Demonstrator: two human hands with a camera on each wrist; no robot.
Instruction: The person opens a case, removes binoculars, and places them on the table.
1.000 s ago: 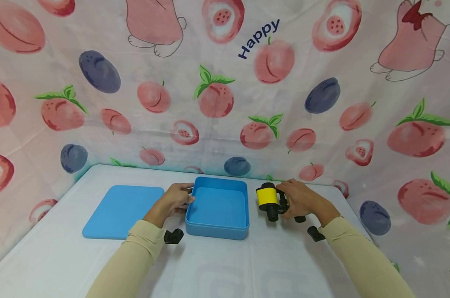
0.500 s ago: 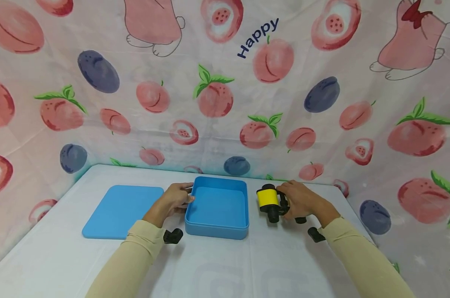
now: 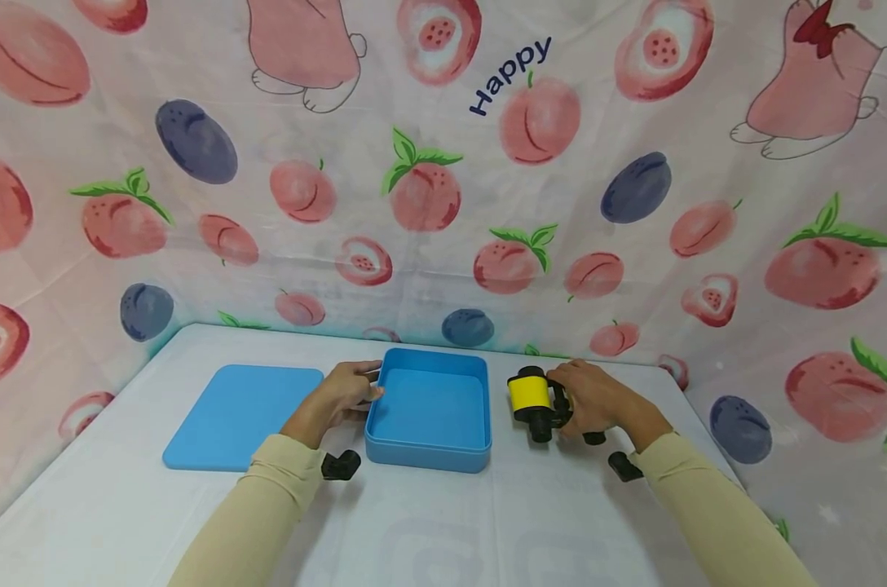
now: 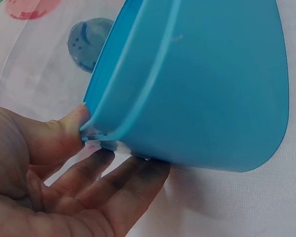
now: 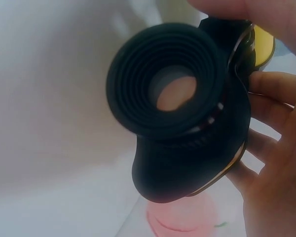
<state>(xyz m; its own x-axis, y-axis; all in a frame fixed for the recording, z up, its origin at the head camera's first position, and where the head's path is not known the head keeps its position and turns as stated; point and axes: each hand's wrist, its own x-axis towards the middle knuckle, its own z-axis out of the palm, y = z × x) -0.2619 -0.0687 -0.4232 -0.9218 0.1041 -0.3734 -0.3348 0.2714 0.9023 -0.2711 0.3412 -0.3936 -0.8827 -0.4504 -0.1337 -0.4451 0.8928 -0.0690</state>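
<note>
An open-topped blue box (image 3: 432, 408) stands on the white table, and nothing lies inside it. At its left wall my left hand (image 3: 344, 391) holds on, the thumb at the rim and the fingers against the outer side, as the left wrist view shows on the box (image 4: 212, 89). To the right of the box, my right hand (image 3: 593, 395) grips black-and-yellow binoculars (image 3: 529, 393) from their right side. One dark eyepiece (image 5: 165, 81) fills much of the right wrist view, with fingers (image 5: 271, 96) curled round the body. The hand hides most of the right barrel in the head view.
A flat blue lid (image 3: 241, 416) lies on the table left of the box. Behind the white table (image 3: 414, 530) hangs a fruit-printed cloth (image 3: 429, 285). Black wrist-camera mounts (image 3: 341, 465) stick out near both sleeves.
The right hand and the binoculars have come slightly nearer to me and a touch to the right. The left hand and the box stay put.
</note>
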